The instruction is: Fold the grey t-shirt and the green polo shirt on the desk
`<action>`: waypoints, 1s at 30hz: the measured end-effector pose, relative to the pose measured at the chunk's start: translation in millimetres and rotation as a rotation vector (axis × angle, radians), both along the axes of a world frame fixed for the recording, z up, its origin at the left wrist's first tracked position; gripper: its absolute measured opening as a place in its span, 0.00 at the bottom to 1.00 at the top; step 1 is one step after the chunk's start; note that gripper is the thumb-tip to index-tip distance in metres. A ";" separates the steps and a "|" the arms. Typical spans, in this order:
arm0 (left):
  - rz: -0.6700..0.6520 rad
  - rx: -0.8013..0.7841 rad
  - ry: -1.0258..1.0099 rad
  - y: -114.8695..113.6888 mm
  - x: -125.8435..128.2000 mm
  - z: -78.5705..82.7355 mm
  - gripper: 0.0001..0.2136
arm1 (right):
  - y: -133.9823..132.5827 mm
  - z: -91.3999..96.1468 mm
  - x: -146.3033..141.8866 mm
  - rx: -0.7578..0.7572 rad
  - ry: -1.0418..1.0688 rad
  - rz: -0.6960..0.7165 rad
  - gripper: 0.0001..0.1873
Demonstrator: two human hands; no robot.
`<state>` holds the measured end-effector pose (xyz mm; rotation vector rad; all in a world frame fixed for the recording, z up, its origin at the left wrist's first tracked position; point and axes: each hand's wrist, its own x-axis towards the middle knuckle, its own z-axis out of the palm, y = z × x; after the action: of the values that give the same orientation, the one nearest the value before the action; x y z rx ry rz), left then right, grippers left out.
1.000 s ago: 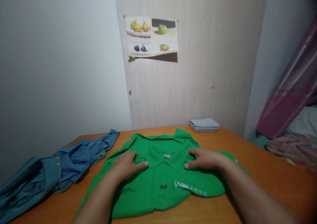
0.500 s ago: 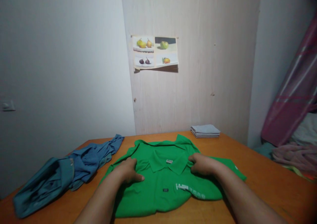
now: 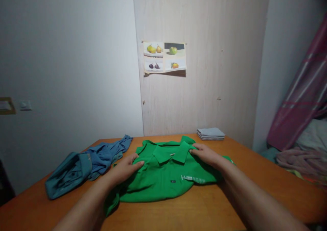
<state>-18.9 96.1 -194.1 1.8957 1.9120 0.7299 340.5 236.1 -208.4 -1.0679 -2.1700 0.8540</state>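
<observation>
A green polo shirt (image 3: 158, 180) lies front up on the orange table (image 3: 178, 214), its collar (image 3: 170, 158) toward the far side and white lettering on its chest. My left hand (image 3: 130, 166) is closed on the shirt's left shoulder, thumb on top. At the other shoulder, beside the collar, my right hand (image 3: 204, 152) pinches the cloth. The shoulders look lifted a little, and the lower body of the shirt curves under toward me. The fingertips under the cloth are hidden.
A crumpled blue garment (image 3: 89, 166) lies along the table's left side. Folded grey cloths (image 3: 211, 134) sit stacked at the far right edge. A sheet of fruit pictures (image 3: 165, 57) hangs on the wall behind. Beyond the right edge are a pink curtain (image 3: 291, 105) and heaped fabric (image 3: 304, 161).
Both hands have moved away from me and up, taking the shirt's shoulders with them. The shirt's near edge has shifted farther from me. The view has turned slightly left.
</observation>
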 end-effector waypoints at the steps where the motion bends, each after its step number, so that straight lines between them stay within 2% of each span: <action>1: -0.056 -0.051 0.003 -7.4 -1.9 3.1 0.18 | -6.9 3.2 3.9 -0.031 -0.038 0.063 0.14; 3: -0.153 -0.143 0.072 -21.9 -5.2 6.3 0.24 | -21.7 5.4 11.9 -0.055 -0.193 0.174 0.20; 4: -0.148 -0.186 0.145 -28.4 -6.0 6.5 0.28 | -29.2 4.3 15.1 -0.048 -0.296 0.202 0.23; 6: -0.096 -0.237 0.331 -38.6 -5.2 5.0 0.32 | -42.9 -1.7 18.8 -0.002 -0.496 0.166 0.26; 8: -0.037 -0.231 0.505 -43.8 -2.5 3.2 0.25 | -52.3 -9.7 18.5 0.064 -0.606 0.081 0.21; 10: -0.006 -0.155 0.571 -43.9 -0.6 3.6 0.11 | -56.3 -14.7 16.2 0.116 -0.583 -0.008 0.11; 11: -0.007 -0.106 0.536 -42.7 -0.4 5.1 0.06 | -56.7 -15.0 15.1 0.121 -0.518 -0.033 0.06; 13: -0.016 -0.019 0.330 -40.0 -1.2 10.2 0.03 | -56.9 -10.0 13.8 0.082 -0.309 -0.045 0.04; 16: 0.038 0.027 -0.124 -40.3 -1.2 19.6 0.06 | -62.1 6.5 14.5 -0.065 0.000 -0.029 0.06; 18: 0.083 0.049 -0.341 -44.4 1.1 24.1 0.09 | -69.5 17.3 14.8 -0.158 0.143 -0.016 0.08; 20: 0.089 0.085 -0.420 -49.1 3.7 26.6 0.11 | -76.3 23.9 14.2 -0.208 0.247 0.011 0.10; 22: 0.080 0.145 -0.413 -51.8 5.2 28.7 0.11 | -78.9 26.0 13.3 -0.199 0.319 0.023 0.10; 24: 0.088 0.222 -0.372 -51.3 5.2 33.3 0.10 | -75.8 27.0 13.6 -0.137 0.333 -0.017 0.11; 26: 0.130 0.298 -0.346 -48.0 5.2 42.3 0.08 | -69.1 31.8 15.7 -0.009 0.262 -0.111 0.12; 30: 0.240 0.352 -0.406 -38.1 12.0 71.8 0.04 | -56.8 62.1 20.0 0.338 -0.068 -0.451 0.14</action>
<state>-7.0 58.0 -122.3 1.5437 1.8476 1.4838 360.5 179.4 -146.3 -1.3431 -1.9188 0.2405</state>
